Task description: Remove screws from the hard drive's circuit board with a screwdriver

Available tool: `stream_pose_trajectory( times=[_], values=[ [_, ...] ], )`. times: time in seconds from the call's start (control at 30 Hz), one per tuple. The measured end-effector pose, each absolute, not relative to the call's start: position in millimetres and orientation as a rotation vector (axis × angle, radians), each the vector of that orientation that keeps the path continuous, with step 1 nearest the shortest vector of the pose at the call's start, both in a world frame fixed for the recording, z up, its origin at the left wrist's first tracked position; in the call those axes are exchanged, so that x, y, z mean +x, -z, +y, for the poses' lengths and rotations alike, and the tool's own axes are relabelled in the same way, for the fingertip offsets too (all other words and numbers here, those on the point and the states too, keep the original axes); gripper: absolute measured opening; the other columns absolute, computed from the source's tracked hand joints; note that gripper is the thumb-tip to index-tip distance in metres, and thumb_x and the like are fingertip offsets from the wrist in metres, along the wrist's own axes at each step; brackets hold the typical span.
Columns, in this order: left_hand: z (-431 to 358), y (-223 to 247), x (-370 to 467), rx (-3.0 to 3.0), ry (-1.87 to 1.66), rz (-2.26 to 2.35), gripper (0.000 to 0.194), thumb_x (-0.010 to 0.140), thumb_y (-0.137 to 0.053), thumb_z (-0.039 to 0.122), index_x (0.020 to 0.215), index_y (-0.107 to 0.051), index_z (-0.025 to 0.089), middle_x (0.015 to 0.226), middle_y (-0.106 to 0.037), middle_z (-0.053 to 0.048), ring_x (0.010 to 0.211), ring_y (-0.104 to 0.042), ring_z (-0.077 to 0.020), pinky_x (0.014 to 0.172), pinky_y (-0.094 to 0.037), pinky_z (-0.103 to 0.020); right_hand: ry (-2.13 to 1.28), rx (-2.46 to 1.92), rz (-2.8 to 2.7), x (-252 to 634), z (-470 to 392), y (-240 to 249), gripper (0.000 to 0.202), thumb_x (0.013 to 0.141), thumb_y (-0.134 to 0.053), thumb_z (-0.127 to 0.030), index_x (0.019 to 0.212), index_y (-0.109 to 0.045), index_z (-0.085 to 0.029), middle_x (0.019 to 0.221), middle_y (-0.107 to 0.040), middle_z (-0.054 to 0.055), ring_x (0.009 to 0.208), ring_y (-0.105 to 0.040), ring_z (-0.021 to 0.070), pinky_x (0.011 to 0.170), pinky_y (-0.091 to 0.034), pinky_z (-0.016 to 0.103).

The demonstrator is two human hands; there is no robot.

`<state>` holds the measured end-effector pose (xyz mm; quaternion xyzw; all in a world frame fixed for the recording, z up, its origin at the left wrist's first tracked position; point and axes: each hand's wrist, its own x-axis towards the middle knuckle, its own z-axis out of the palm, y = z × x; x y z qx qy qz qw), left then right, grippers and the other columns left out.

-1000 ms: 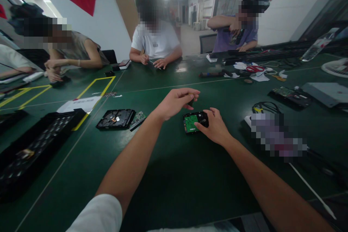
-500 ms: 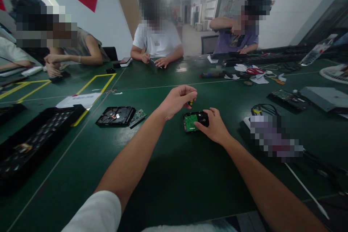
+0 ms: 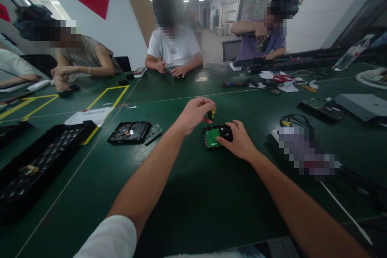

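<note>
A hard drive (image 3: 213,138) with a green circuit board on top lies flat on the dark green table. My right hand (image 3: 239,142) grips its right side, thumb over the board and fingers along the far edge. Above the drive's far edge, my left hand (image 3: 196,115) is closed on a small yellow-and-black screwdriver (image 3: 212,115). The tool points down toward the drive; whether its tip sits in a screw is too small to tell. To the left lie another black hard drive (image 3: 129,132) and a loose circuit board (image 3: 155,133).
A long black tray (image 3: 57,157) with a few small parts inside lies at left. On the right are another hard drive (image 3: 321,109), a grey metal box (image 3: 363,107), a coiled black cable (image 3: 294,121) and a blurred-out object. Three people sit across the table (image 3: 169,92).
My left hand has shifted slightly down and left, and more of the screwdriver shows. My right hand keeps its hold on the hard drive. The camera view has moved a little.
</note>
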<state>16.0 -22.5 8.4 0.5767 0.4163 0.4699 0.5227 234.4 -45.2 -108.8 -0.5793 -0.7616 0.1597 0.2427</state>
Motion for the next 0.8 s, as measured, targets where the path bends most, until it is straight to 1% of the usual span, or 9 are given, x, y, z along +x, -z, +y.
stream_pose_trajectory(
  times=[0.1,0.2,0.3,0.37,0.5,0.6,0.67,0.8],
  values=[
    [-23.6,-7.9,17.8,1.318,-1.106,0.914,0.016,0.088,-0.067,0.03,0.096,-0.066,0.016,0.097,-0.073,-0.011,0.089,-0.069,-0.0203,0.06,-0.06,-0.027,-0.444,-1.577,-2.072,234.2,-45.0,109.1,0.08,0.087,-0.066,-0.07,0.148,-0.05,-0.022,0.158,-0.035,0.018,0.15,-0.038,0.0381,0.121,-0.037,0.055],
    [-23.8,-7.4,18.6,1.307,-1.091,0.845,0.014,0.088,-0.064,0.03,0.092,-0.067,0.017,0.1,-0.072,-0.01,0.094,-0.068,-0.0204,0.065,-0.061,-0.029,-0.427,-1.559,-2.074,234.7,-44.3,110.0,0.08,0.087,-0.067,-0.069,0.148,-0.051,-0.021,0.157,-0.037,0.019,0.15,-0.037,0.0373,0.122,-0.035,0.054],
    [-23.6,-8.5,18.2,1.391,-1.136,0.908,0.015,0.088,-0.062,0.029,0.085,-0.071,0.017,0.1,-0.068,-0.009,0.095,-0.064,-0.0205,0.062,-0.06,-0.026,-0.435,-1.552,-2.088,236.3,-43.5,111.0,0.08,0.087,-0.067,-0.071,0.148,-0.051,-0.021,0.157,-0.037,0.019,0.151,-0.036,0.0373,0.122,-0.036,0.055],
    [-23.6,-9.6,17.6,1.422,-1.146,0.953,0.017,0.088,-0.06,0.028,0.084,-0.074,0.018,0.101,-0.067,-0.01,0.097,-0.062,-0.0214,0.062,-0.061,-0.027,-0.444,-1.551,-2.095,237.4,-43.1,111.7,0.081,0.087,-0.066,-0.072,0.148,-0.051,-0.022,0.158,-0.037,0.018,0.151,-0.036,0.0375,0.121,-0.036,0.056],
    [-23.6,-9.6,17.2,1.376,-1.101,0.901,0.017,0.09,-0.059,0.026,0.092,-0.074,0.019,0.098,-0.066,-0.009,0.096,-0.063,-0.0214,0.071,-0.065,-0.034,-0.438,-1.542,-2.1,237.9,-43.1,112.8,0.083,0.087,-0.064,-0.074,0.149,-0.05,-0.021,0.159,-0.037,0.019,0.153,-0.034,0.037,0.122,-0.035,0.055],
    [-23.0,-8.0,17.6,1.316,-1.1,0.814,0.015,0.091,-0.059,0.025,0.094,-0.072,0.019,0.096,-0.067,-0.008,0.097,-0.065,-0.02,0.078,-0.065,-0.036,-0.448,-1.563,-2.088,237.3,-43.4,113.1,0.086,0.088,-0.063,-0.075,0.152,-0.047,-0.021,0.162,-0.037,0.018,0.155,-0.03,0.037,0.122,-0.034,0.056],
    [-22.5,-6.9,17.9,1.308,-1.099,0.805,0.015,0.092,-0.058,0.025,0.094,-0.071,0.018,0.097,-0.068,-0.008,0.097,-0.066,-0.0198,0.078,-0.064,-0.035,-0.461,-1.571,-2.089,237.4,-43.4,113.0,0.087,0.088,-0.063,-0.076,0.155,-0.045,-0.022,0.163,-0.036,0.017,0.157,-0.028,0.0368,0.123,-0.033,0.057],
    [-21.3,-4.3,18.4,1.363,-1.124,0.855,0.018,0.092,-0.065,0.034,0.092,-0.072,0.018,0.096,-0.068,-0.008,0.092,-0.065,-0.0187,0.069,-0.061,-0.029,-0.48,-1.577,-2.111,238.1,-43.1,112.8,0.091,0.089,-0.06,-0.077,0.158,-0.042,-0.021,0.166,-0.034,0.018,0.158,-0.024,0.0358,0.125,-0.029,0.056]
  ],
)
